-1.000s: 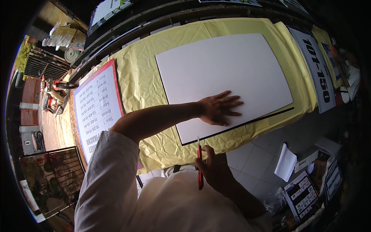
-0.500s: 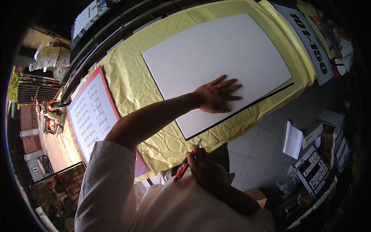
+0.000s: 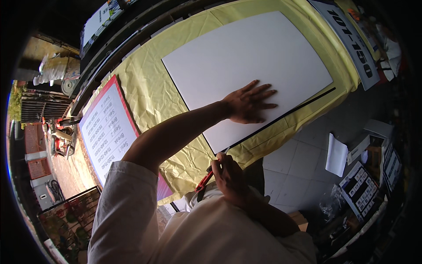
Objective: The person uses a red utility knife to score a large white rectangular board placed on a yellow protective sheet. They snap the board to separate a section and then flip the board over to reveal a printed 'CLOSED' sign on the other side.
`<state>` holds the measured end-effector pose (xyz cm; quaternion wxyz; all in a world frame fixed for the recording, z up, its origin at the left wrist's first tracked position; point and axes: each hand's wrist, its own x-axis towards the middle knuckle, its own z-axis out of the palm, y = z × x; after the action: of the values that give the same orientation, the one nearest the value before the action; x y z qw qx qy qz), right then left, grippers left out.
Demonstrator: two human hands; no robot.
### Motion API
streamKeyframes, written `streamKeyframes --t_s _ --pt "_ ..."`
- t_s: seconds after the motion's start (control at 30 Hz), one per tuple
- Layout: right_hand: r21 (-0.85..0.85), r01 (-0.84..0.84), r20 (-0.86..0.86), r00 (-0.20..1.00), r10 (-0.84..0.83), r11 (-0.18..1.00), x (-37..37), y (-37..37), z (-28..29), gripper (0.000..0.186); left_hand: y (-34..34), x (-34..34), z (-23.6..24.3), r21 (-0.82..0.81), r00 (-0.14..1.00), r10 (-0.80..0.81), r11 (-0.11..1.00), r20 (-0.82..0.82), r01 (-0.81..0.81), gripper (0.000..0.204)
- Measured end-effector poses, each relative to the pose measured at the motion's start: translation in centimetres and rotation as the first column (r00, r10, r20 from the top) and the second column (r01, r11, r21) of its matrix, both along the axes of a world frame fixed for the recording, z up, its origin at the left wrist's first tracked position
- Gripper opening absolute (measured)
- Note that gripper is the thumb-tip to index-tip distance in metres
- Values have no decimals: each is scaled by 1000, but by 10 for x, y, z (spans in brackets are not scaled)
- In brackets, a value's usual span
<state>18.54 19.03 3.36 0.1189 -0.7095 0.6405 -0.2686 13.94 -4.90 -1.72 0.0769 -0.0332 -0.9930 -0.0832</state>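
Observation:
A white board with a dark edge lies flat on a table spread with a wrinkled yellow cover. My left hand presses flat on the board near its front side, fingers spread. Closer to my body, my right hand is closed around a red and black utility knife. The knife's tip sits at the board's near corner; whether the blade touches the board I cannot tell. A thin black strip shows along the board's front edge and sticks out past its right corner.
To the left, a printed schedule board with a red border rests on the cover. Another printed sign lies at the table's right end. Papers and a panel of small pictures are down to the right. A motorcycle stands far left.
My right hand has moved up and forward with the utility knife, bringing its tip to the board's near corner. My left hand stays on the board, its fingers slightly shifted.

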Motion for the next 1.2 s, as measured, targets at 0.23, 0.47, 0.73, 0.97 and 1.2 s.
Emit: streamKeyframes --t_s 0.23,0.47,0.73,0.97,1.2 --pt "98 -27 28 999 24 995 1 -1 8 16 0 0 0 20 1000 6 1000 2 -6 66" --pt "3 8 -5 1000 -8 1000 3 -5 -3 12 0 -2 -3 40 1000 7 999 -7 -7 76" --pt "-21 -16 -37 999 15 1000 4 -10 -2 15 -2 1 6 22 1000 -24 999 16 24 109" --pt "24 -63 -136 989 66 998 8 -10 0 13 -3 1 3 46 1000 -21 999 -1 21 109" --pt "92 -101 -376 918 129 991 24 -13 9 12 -2 2 2 54 1000 -15 998 -12 15 109"
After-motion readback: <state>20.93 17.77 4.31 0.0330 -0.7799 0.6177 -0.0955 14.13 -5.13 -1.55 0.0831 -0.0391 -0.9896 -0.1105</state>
